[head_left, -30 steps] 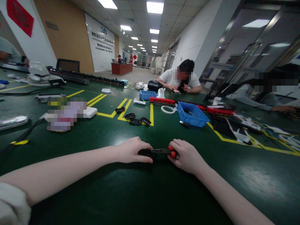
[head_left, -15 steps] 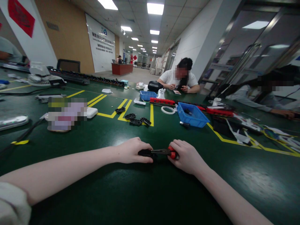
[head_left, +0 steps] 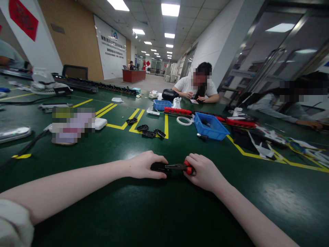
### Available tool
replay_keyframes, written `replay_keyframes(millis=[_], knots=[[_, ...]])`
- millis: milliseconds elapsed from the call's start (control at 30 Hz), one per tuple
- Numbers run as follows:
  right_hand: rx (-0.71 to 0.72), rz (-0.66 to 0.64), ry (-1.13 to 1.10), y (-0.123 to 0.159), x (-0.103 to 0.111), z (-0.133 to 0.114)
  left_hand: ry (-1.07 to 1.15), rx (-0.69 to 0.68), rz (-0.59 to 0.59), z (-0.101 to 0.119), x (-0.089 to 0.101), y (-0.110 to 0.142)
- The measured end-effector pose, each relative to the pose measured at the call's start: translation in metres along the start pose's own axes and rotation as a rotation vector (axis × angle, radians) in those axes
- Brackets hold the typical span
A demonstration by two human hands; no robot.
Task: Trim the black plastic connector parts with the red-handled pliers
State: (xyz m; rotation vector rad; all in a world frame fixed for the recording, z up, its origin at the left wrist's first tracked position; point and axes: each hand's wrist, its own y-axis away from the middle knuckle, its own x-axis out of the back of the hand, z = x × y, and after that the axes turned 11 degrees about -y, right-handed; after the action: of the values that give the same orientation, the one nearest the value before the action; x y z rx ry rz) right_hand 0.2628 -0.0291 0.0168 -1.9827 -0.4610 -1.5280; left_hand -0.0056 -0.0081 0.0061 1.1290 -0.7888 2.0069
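Note:
My right hand (head_left: 202, 170) is closed round the red handles of a pair of long-nose pliers (head_left: 177, 167), whose dark jaws point left. Between the thumb and fingers of my left hand (head_left: 149, 165) sits a small black part (head_left: 158, 167). The tips of the pliers meet this part at its right side; exactly what they grip is too dark to make out. Beyond my hands, several black clip-like parts (head_left: 148, 133) lie on the green table (head_left: 123, 212).
Ahead to the right stands a blue bin (head_left: 212, 127) with dark pieces inside, beside a white ring (head_left: 184, 120). A smaller blue bin (head_left: 162, 105) and red strips (head_left: 177, 110) lie farther back. On the left is a phone (head_left: 74, 128). A person (head_left: 197, 85) sits across the table.
My hands hold nearly the same place. The black part in my left hand seems slightly turned, and the pliers stay against it.

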Motion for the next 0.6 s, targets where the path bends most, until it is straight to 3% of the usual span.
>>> replay_keyframes(millis=[600], knots=[[-0.025, -0.021, -0.019, -0.0009, 0.0004, -0.0001, -0.034, -0.004, 0.006, -0.0014, -0.0020, -0.0010]])
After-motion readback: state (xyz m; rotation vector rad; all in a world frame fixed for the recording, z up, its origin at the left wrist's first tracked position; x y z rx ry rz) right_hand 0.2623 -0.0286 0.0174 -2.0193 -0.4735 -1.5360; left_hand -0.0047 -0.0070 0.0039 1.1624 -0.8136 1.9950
